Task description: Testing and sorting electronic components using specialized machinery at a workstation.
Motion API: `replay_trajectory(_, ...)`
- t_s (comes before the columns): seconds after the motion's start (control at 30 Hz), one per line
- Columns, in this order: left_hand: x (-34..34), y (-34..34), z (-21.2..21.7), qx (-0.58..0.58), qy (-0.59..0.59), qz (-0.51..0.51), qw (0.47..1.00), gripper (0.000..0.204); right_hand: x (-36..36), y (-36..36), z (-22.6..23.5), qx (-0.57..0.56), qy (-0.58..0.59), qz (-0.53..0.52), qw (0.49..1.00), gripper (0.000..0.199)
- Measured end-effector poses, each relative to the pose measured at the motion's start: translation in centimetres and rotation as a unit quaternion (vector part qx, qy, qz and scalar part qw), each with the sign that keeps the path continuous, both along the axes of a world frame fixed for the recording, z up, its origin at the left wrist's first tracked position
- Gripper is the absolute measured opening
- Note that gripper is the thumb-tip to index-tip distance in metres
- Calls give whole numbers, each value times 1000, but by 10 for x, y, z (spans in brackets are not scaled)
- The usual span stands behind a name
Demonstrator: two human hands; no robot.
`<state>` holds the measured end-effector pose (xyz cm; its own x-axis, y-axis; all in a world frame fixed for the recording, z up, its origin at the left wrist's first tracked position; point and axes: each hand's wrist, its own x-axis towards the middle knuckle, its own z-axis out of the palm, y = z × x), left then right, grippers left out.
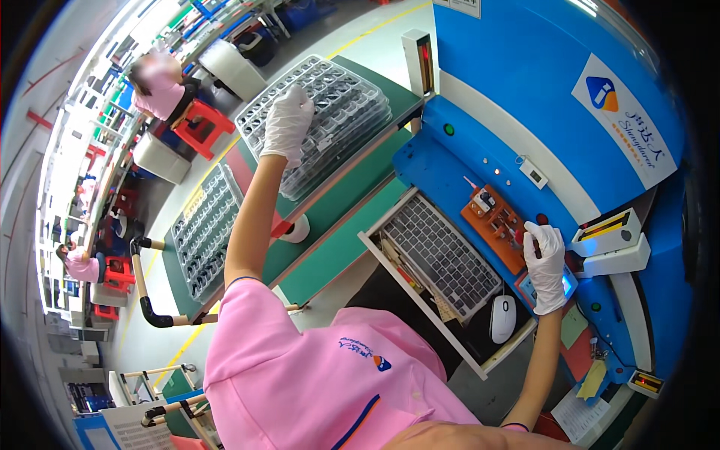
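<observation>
Head view, left hand point(288, 124): white-gloved, fingers curled over the stacked clear trays point(330, 180); I can't tell whether they pinch anything.
Right hand point(545, 259): white-gloved, fingers bent, beside the orange fixture point(491, 229); its grip I can't make out.
Orange fixture: I see it on the blue machine point(517, 90).
Drawer point(420, 304): holds keyboard point(442, 255), white mouse point(502, 319).

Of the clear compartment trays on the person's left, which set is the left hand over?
The farther stack: the white-gloved left hand is over it. The nearer trays, beside the left forearm, have no hand above.
</observation>
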<state>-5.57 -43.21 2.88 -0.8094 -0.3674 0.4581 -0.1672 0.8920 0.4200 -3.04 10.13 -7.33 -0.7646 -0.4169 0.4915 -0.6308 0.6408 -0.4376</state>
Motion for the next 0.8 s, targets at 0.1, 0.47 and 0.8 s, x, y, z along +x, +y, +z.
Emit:
replay_trajectory(0.1, 2, 3, 6, -4, -32, 11, 999, 23, 0, 0, -1, 5, -3, -2, 1000, 11)
replay_trajectory(0.47, 113, -64, 40, -13, -33, 42, 998, 32, -2, -1, 3, 19, 39, 3, 999, 49)
replay_trajectory(0.8, 338, -141, -6, 180, -318, 295, 883, 30, 5, -1, 7, -62, 43, -4, 997, 92)
